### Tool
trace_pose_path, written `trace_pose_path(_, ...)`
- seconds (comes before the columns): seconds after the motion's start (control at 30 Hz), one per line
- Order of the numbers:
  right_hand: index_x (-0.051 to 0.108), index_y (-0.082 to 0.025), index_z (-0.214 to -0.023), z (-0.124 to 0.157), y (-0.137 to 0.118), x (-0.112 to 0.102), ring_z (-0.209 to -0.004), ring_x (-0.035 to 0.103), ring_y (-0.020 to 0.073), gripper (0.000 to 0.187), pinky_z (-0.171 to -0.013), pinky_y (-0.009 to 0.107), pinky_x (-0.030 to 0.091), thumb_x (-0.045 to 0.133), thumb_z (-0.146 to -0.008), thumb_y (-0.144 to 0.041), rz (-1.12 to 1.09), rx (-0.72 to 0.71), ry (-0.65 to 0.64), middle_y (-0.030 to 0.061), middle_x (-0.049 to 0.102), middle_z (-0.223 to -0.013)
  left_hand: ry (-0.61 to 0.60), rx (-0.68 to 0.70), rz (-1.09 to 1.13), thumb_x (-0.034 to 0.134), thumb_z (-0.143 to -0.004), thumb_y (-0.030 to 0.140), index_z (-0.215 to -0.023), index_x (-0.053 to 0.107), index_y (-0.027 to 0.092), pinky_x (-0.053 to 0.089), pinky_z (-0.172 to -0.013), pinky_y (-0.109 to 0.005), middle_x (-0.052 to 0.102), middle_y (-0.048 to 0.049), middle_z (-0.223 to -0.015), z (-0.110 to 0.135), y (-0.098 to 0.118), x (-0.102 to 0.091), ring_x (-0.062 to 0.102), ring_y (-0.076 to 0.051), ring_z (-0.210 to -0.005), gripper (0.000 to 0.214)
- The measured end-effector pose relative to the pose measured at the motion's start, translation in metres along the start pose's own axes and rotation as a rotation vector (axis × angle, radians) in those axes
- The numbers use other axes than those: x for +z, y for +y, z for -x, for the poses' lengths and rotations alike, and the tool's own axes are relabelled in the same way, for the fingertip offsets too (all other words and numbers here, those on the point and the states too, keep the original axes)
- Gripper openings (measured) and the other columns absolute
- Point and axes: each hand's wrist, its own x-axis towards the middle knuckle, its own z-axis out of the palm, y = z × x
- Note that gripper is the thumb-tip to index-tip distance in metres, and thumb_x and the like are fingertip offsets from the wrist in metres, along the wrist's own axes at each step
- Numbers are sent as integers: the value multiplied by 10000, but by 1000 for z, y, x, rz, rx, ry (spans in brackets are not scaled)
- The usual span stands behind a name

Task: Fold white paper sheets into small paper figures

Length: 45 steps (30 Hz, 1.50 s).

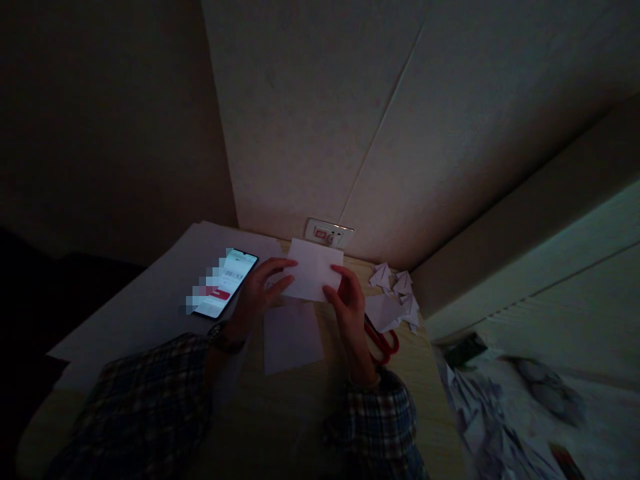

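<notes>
Dim room, wooden desk [300,413] set into a wall corner. Far left: large pale sheet [140,313] spread over the desk edge, a lit phone [225,283] lying on it, screen up. Just right of the phone, the left hand [257,293], plaid sleeve and wristwatch [223,339], thumb and fingers pinching the left edge of a small white paper [314,270]. The paper is held up off the desk, near the wall, tilted toward the camera. Below it, a second white sheet [291,337] lies flat between the two forearms. Right hand [350,307] pinches the paper's lower right edge, fingers curled over it. Behind, a wall socket [330,233]. Right of that hand: red-handled scissors [383,341] on the desk, then a pile of folded paper pieces [395,297]. Far right, more paper scraps [480,413], blurred.
</notes>
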Motion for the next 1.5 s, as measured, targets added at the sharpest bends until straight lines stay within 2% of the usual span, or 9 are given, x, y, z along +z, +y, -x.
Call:
trace_pose_path(0.2, 654, -263, -1200, 0, 10, -4, -1069, 611, 211, 343, -932, 341, 494, 710, -866, -314, 151, -67, 2, 39, 679, -1178, 7, 15, -17, 686, -801, 299, -1116, 699, 187, 531, -965, -380, 712, -95, -1168, 0, -6, 2, 662, -258, -1095, 334)
trace_pose_path(0.4, 667, -252, -1189, 1, 8, -4, -1044, 613, 219, 312, -926, 360, 496, 687, -891, -339, 259, -120, 5, 48, 683, -1147, 67, 151, -246, 656, -836, 266, -1150, 709, 209, 532, -917, -373, 712, -68, -1072, 1, -6, 0, 656, -236, -980, 323)
trace_pose_path(0.63, 663, -244, -1148, 4, 5, 0, -894, 603, 181, 244, -825, 328, 513, 645, -912, -303, 241, -122, 45, 33, 670, -1080, 86, 257, -305, 605, -893, 278, -1020, 747, 219, 548, -865, -337, 729, -55, -1033, 2, -1, 1, 659, -216, -933, 199)
trace_pose_path(0.73, 647, -249, -1142, 3, 6, 1, -952, 618, 188, 233, -849, 331, 516, 640, -911, -272, 216, -141, 51, 35, 665, -1099, 96, 260, -301, 595, -899, 255, -951, 747, 216, 549, -839, -325, 745, -40, -942, 2, -2, 2, 666, -207, -882, 166)
trace_pose_path(0.93, 649, -246, -1142, 1, 7, 0, -972, 622, 203, 224, -872, 346, 508, 615, -920, -257, 414, -228, 52, 33, 682, -1046, 112, 264, -395, 630, -884, 232, -1007, 744, 217, 544, -842, -343, 742, -32, -937, 4, -3, 1, 662, -212, -874, 169)
trace_pose_path(1.17, 703, -226, -936, 2, 0, -3, -894, 575, 227, 74, -842, 374, 459, 642, -896, -232, 478, -231, 72, 30, 609, -914, 207, 311, -444, 677, -855, 250, -798, 733, 237, 515, -873, -371, 634, -30, -895, 3, -2, 1, 614, -228, -926, 81)
trace_pose_path(1.3, 663, -242, -845, 1, -5, -3, -951, 554, 226, 46, -891, 372, 440, 677, -875, -274, 420, -203, 108, 27, 573, -948, 145, 243, -258, 675, -844, 338, -779, 678, 229, 502, -935, -392, 660, -52, -988, 2, 4, 1, 619, -245, -1002, 127)
trace_pose_path(1.4, 619, -242, -820, 1, -4, -3, -862, 561, 204, 132, -822, 347, 454, 657, -888, -349, 321, -94, 46, 2, 594, -867, 14, 67, -75, 650, -845, 397, -849, 647, 226, 527, -810, -342, 693, -50, -931, 1, 9, 3, 642, -230, -895, 171)
trace_pose_path(1.5, 598, -231, -794, 2, -1, -4, -757, 541, 195, 212, -725, 342, 444, 646, -893, -412, 229, 31, 24, -16, 577, -765, -39, -47, -25, 711, -757, 404, -872, 647, 229, 512, -705, -307, 684, -27, -851, -1, 11, 4, 628, -220, -803, 220)
